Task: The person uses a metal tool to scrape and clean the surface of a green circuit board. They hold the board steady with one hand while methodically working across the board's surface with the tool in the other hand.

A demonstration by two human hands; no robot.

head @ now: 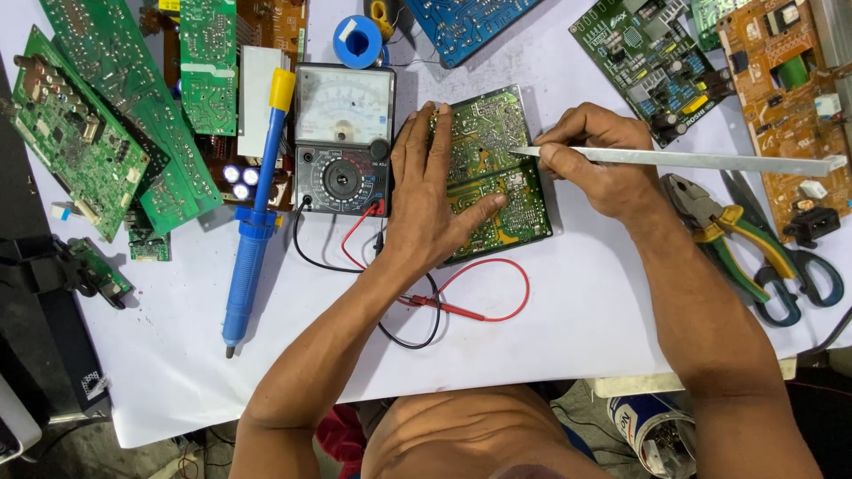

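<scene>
Metal strip (692, 160), pinched in the right hand (602, 164), lies crosswise, tip leftward on the circuit board (497, 177) under the flat left hand (430, 200).

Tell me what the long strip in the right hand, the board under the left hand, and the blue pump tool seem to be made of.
Strip: likely metal, with a flat, dull silver-grey sheen; held by the right hand.
Board under the left hand: probably laminate, glossy green coating with silvery solder spots.
Blue pump tool: seemingly plastic, with a smooth blue body and yellow top.
</scene>
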